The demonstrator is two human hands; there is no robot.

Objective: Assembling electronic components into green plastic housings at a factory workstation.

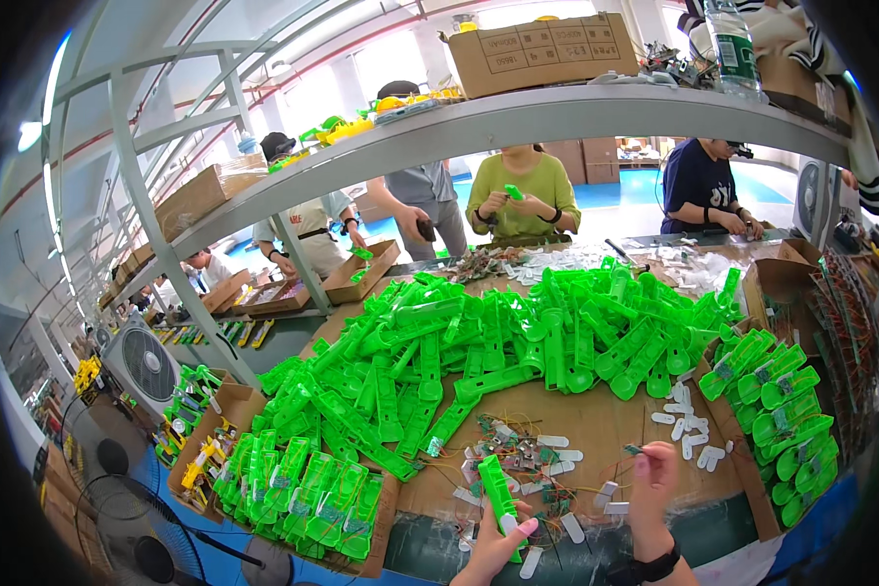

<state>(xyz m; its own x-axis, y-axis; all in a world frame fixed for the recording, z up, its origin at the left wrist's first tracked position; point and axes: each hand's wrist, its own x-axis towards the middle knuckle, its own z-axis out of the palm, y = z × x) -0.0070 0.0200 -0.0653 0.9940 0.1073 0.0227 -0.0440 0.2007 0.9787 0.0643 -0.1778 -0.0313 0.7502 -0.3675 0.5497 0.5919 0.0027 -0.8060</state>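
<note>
Bench assembly with 2 bare hands, as seen from where I stand. The left hand [500, 549] is closed around a long, trough-shaped, bright green plastic housing [496, 488], which tilts upward above the near edge of the bench. The right hand [657, 479], raised to the right of it and well apart, pinches a small dark-green piece [635, 449] between fingertips; its detail is too fine for me to make out. A black wristband [647, 569] circles the right wrist.

Just beyond the left hand lies a tangled cluster of small green circuit boards with thin coloured wires [542, 467]. Loose white oblong plastic tabs [690, 422] lie beyond the right hand. Behind these, a broad heap of bright green plastic housings [430, 327] arches over the brown cardboard bench covering [596, 410]. It is flanked by 2 open cardboard boxes, the left box [385, 527] and the right box [735, 451], each packed with rows of similar housings. Across the bench, under a long grey shelf [527, 115], a person in a yellow-green top [529, 186] handles a green piece [514, 191].
</note>
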